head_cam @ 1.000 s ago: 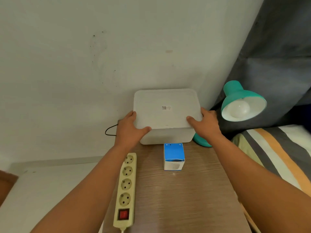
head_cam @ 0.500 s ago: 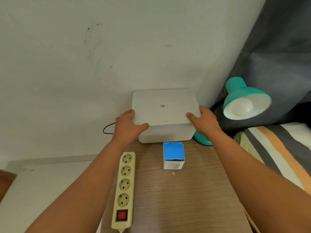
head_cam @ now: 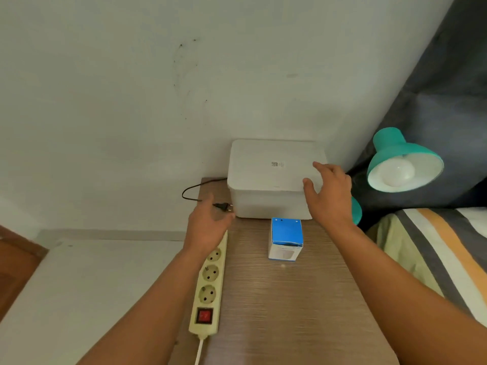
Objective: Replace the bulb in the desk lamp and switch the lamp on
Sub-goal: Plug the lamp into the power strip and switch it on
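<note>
Old bulb (head_cam: 395, 172) in lamp (head_cam: 403, 160); new bulb box (head_cam: 286, 237) sealed beside power strip (head_cam: 209, 283). Plug (head_cam: 223, 206) loose. Left hand (head_cam: 208, 227), right hand (head_cam: 329, 196): fingers open, empty.

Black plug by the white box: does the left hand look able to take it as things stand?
Probably yes. The left hand is open just short of the black plug, which lies exposed on the wooden table beside the white box; nothing lies between them.

Teal lamp (head_cam: 400, 156); white lidded box (head_cam: 271, 175); blue-white carton (head_cam: 286, 238); cream power strip (head_cam: 209, 283), red switch (head_cam: 204, 316).
</note>
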`<state>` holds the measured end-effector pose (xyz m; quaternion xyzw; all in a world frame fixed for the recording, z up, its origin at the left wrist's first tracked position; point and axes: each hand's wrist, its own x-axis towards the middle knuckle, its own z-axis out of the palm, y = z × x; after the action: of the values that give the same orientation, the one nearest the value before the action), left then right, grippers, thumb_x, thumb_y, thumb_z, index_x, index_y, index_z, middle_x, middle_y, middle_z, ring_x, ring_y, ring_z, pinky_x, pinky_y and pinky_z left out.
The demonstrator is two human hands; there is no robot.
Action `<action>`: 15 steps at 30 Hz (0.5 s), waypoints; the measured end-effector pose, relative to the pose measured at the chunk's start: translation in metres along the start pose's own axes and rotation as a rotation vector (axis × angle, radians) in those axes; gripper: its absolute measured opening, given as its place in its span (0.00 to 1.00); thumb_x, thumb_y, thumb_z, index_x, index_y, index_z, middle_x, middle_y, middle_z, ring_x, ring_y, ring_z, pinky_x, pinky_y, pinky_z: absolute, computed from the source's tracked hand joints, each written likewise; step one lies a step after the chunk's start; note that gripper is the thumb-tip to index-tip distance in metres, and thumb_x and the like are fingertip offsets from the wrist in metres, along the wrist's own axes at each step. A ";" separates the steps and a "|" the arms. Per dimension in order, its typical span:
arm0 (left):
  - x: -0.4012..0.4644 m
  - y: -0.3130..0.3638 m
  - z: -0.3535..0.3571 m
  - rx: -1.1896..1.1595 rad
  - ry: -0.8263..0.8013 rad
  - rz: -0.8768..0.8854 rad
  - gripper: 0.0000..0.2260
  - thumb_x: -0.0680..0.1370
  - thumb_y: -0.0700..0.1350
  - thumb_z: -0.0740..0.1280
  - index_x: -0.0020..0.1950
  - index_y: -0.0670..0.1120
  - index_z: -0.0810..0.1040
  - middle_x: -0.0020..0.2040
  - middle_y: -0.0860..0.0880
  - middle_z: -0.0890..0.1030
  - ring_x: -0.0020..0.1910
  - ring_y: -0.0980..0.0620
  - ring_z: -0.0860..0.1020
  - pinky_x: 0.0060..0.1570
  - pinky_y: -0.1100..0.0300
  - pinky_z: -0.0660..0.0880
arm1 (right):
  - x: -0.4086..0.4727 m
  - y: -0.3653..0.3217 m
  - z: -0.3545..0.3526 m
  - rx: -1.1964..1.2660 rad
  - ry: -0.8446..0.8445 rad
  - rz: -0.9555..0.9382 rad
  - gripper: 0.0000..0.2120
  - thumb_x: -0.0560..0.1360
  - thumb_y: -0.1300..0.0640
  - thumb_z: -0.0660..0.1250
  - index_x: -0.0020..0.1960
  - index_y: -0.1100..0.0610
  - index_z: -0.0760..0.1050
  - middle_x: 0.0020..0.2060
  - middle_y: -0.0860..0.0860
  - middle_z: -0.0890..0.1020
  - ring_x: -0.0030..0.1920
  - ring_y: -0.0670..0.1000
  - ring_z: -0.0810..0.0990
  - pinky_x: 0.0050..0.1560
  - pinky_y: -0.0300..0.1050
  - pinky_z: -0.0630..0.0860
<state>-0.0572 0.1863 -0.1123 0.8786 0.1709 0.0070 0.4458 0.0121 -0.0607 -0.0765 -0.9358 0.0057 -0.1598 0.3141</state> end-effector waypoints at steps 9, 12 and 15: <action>-0.080 -0.089 0.029 0.148 -0.010 -0.159 0.37 0.65 0.62 0.73 0.71 0.49 0.72 0.66 0.49 0.74 0.62 0.45 0.74 0.61 0.51 0.76 | -0.053 -0.089 0.047 0.118 -0.483 -0.295 0.14 0.79 0.58 0.66 0.63 0.56 0.80 0.54 0.50 0.83 0.43 0.46 0.78 0.50 0.38 0.71; -0.082 -0.102 0.030 0.088 0.030 -0.155 0.36 0.65 0.62 0.72 0.70 0.52 0.73 0.63 0.52 0.75 0.59 0.49 0.75 0.59 0.54 0.77 | -0.058 -0.116 0.082 -0.007 -0.668 -0.338 0.16 0.79 0.60 0.64 0.67 0.60 0.77 0.60 0.57 0.81 0.57 0.55 0.80 0.59 0.46 0.74; -0.081 -0.110 0.027 0.049 0.060 -0.134 0.36 0.66 0.63 0.73 0.72 0.52 0.72 0.64 0.53 0.75 0.60 0.50 0.74 0.61 0.55 0.75 | -0.055 -0.130 0.125 -0.193 -0.748 -0.340 0.16 0.78 0.63 0.62 0.65 0.63 0.76 0.61 0.60 0.78 0.62 0.60 0.77 0.62 0.52 0.74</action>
<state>-0.1618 0.2006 -0.2035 0.8752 0.2430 -0.0006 0.4183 -0.0140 0.1228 -0.1097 -0.9421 -0.2481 0.1427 0.1748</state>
